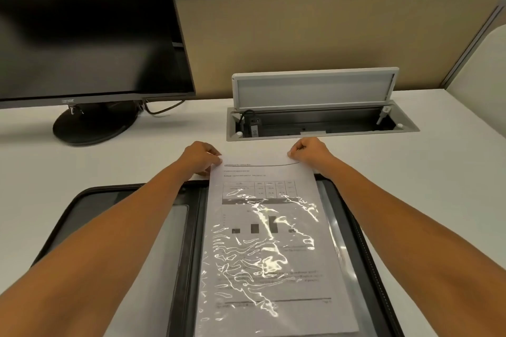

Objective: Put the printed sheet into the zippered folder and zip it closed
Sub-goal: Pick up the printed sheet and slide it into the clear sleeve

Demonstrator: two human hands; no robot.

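A black zippered folder [90,200] lies open flat on the white desk, close to me. The printed sheet [262,172], with a table and a bar chart on it, lies on the folder's right half. Its lower part sits under a shiny clear plastic sleeve [262,254]; its top edge sticks out past the folder's far edge. My left hand [201,157] pinches the sheet's top left corner. My right hand [308,149] pinches the top right corner. Both forearms reach across the folder.
A dark monitor [87,24] on a round black stand [91,126] stands at the back left. Behind the hands a desk cable box [320,120] is set into the desk with its grey lid [315,89] raised. A beige partition [315,35] closes the back.
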